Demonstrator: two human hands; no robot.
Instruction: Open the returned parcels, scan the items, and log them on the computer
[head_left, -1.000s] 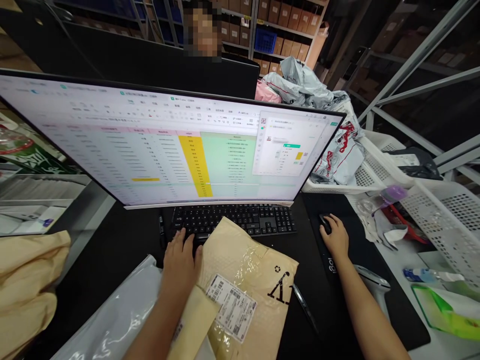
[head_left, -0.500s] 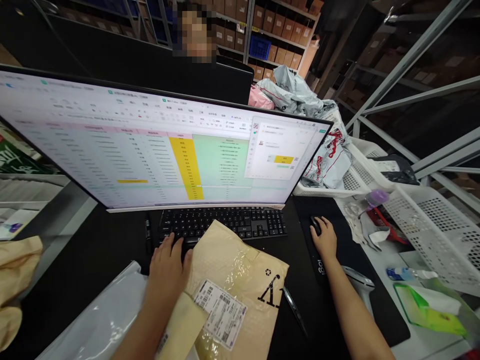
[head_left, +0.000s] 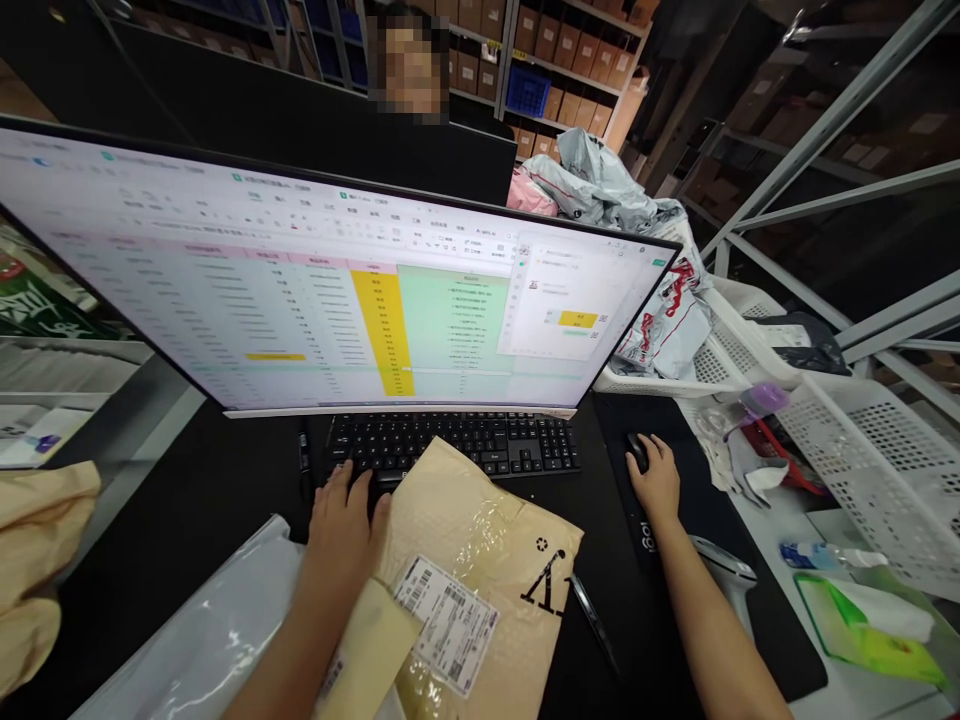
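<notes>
My left hand (head_left: 345,530) rests with its fingers on the lower left keys of a black keyboard (head_left: 450,445), holding nothing. My right hand (head_left: 656,482) grips a black computer mouse (head_left: 637,452) on a dark mouse pad (head_left: 645,530). A kraft padded envelope (head_left: 487,530) lies across the keyboard's near edge, next to my left hand, with a white barcode shipping label (head_left: 446,625) on it. A cream paper strip (head_left: 367,650) lies under my left forearm. A large curved monitor (head_left: 300,290) ahead shows a spreadsheet with a yellow column and a dialog box.
A handheld barcode scanner (head_left: 724,570) lies right of the mouse pad. White perforated baskets (head_left: 870,460) and grey plastic mailers (head_left: 660,330) stand at right. A white mailer (head_left: 202,620) and tan mailer (head_left: 37,560) lie at left. A person (head_left: 405,70) sits beyond the monitor.
The whole view has shifted slightly as my head moved. Both hands stay on the keyboard and mouse. The dialog on the screen has changed since the oldest frame.
</notes>
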